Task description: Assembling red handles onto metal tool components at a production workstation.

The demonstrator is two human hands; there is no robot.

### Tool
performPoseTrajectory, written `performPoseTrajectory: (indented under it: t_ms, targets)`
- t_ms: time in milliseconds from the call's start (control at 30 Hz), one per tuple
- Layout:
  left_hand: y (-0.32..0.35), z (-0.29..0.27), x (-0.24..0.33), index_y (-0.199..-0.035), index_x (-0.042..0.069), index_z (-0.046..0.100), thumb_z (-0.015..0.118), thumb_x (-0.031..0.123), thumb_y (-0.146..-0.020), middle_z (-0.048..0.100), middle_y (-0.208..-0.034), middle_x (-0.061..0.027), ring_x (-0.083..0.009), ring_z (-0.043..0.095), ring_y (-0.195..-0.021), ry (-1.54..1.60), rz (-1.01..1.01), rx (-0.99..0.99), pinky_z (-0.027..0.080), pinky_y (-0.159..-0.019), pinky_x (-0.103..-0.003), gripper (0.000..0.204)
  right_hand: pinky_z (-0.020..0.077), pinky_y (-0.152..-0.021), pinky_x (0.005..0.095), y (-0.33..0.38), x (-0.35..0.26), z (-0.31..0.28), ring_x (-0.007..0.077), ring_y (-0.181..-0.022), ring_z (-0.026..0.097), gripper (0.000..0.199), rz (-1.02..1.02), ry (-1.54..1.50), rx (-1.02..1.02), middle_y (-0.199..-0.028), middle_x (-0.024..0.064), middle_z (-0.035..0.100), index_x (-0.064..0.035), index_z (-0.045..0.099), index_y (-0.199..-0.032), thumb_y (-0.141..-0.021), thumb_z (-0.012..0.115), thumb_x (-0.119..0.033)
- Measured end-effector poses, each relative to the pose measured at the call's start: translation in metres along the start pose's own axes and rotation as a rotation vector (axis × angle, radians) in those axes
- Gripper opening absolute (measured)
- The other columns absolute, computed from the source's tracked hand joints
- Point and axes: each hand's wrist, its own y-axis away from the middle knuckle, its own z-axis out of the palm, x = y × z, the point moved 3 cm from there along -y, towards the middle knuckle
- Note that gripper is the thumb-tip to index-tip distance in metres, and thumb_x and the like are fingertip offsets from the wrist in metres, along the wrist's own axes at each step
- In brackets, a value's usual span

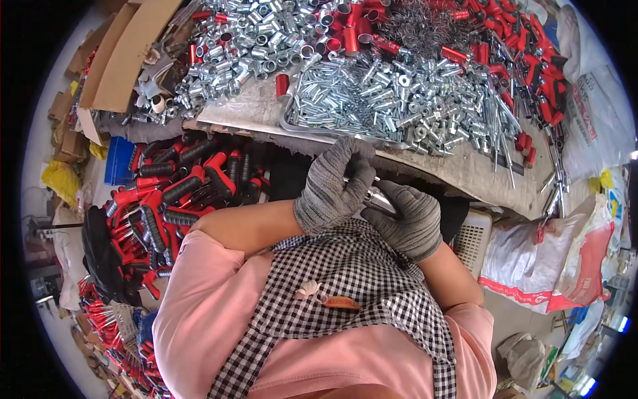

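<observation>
Both my hands wear grey knit gloves and meet close to my chest, just below the table's front edge. My left hand point(334, 183) curls its fingers over the top of a shiny metal tube point(379, 197). My right hand point(411, 219) grips the same tube from below and the right. Only a short bright stretch of the tube shows between the gloves. Straight ahead on the table lies a heap of small silver pins and sleeves point(392, 100) on a metal tray point(292, 126).
Silver tube sections point(259, 40) and red caps point(349, 30) cover the far table; red-handled parts point(538, 66) lie at the right. A pile of red and black handles point(173, 199) sits at my left. White sacks point(551, 259), a pale basket point(472, 239) and cardboard point(126, 53) stand around.
</observation>
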Motion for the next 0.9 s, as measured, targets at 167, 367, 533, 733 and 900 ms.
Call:
performPoseTrajectory:
  t_ms: [167,367,533,733,900]
  targets:
    - [-0.003,-0.008,-0.011,-0.112,0.007,0.047,0.056,-0.005,-0.082,0.057,-0.09,-0.0052,-0.0118,0.055,-0.079,0.167,0.165,-0.105,0.046,-0.071,-0.027,0.034,0.0499,-0.053,0.0338,-0.002,-0.002,-0.001,0.0286,-0.061,0.063,0.044,-0.053,0.053,-0.005,-0.072,0.0121,0.064,-0.0028,0.065,-0.098,-0.064,0.081,-0.026]
    - [0.0,-0.02,-0.017,-0.113,0.005,0.044,0.058,-0.002,-0.08,0.056,-0.088,-0.0072,-0.0188,0.057,-0.082,0.138,0.259,-0.272,0.046,-0.078,-0.032,0.036,0.0489,-0.048,0.0371,-0.002,0.002,0.003,0.0297,-0.055,0.062,0.042,-0.111,0.097,0.034,-0.069,0.0145,0.064,-0.0031,0.065,-0.096,-0.07,0.077,-0.034]
    - [-0.006,-0.022,-0.022,-0.111,0.003,0.049,0.059,0.003,-0.078,0.058,-0.092,-0.0113,-0.0304,0.06,-0.085,-0.038,0.39,-0.334,0.045,-0.089,-0.04,0.035,0.049,-0.048,0.0373,-0.002,0.014,0.007,0.0301,-0.056,0.062,0.045,-0.11,0.126,0.035,-0.071,0.0145,0.064,-0.0034,0.064,-0.098,-0.069,0.076,-0.036]
    - [-0.02,-0.009,-0.004,-0.108,0.007,0.056,0.058,0.011,-0.082,0.058,-0.094,-0.0104,-0.0292,0.058,-0.083,-0.277,0.535,-0.554,0.036,-0.099,-0.053,0.026,0.0497,-0.051,0.036,-0.005,0.016,0.005,0.0288,-0.058,0.062,0.039,-0.116,0.215,0.039,-0.07,0.01,0.063,-0.0067,0.064,-0.095,-0.065,0.079,-0.029]
    - [0.003,0.008,0.011,-0.106,0.009,0.055,0.061,0.035,-0.079,0.055,-0.087,-0.0084,-0.0262,0.056,-0.085,-0.731,0.721,-0.758,0.04,-0.092,-0.049,0.038,0.0487,-0.051,0.0402,0.004,0.024,0.016,0.0305,-0.057,0.061,0.039,-0.169,0.273,-0.019,-0.071,0.0111,0.062,-0.0124,0.064,-0.097,-0.066,0.075,-0.033]
